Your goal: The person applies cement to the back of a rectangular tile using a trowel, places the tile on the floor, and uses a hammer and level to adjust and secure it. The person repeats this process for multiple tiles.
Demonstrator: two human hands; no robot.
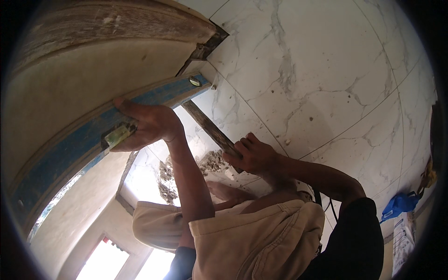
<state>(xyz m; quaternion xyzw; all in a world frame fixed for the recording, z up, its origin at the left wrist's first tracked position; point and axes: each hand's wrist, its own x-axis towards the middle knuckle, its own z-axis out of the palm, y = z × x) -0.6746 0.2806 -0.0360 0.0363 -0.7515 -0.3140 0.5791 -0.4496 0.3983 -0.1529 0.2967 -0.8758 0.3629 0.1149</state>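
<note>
A long blue spirit level (161,94), smeared with dried mortar, runs along the pale wall from the lower left towards the wall's corner. My left hand (156,123) is closed around it near its middle vial (119,134), with the thumb over the upper side. A round vial (195,81) shows near its far end. My right hand (254,155) grips a worn wooden tool handle (210,125) close to its near end. The handle's other end passes behind the level, so the tool's head is hidden.
Crumbled mortar (211,162) lies on the marbled tiles beside my bare feet. Small crumbs dot the white tiled floor (322,93). A brown wooden door or panel (112,28) is at the upper left. A blue bag or cloth (400,205) lies at the far right.
</note>
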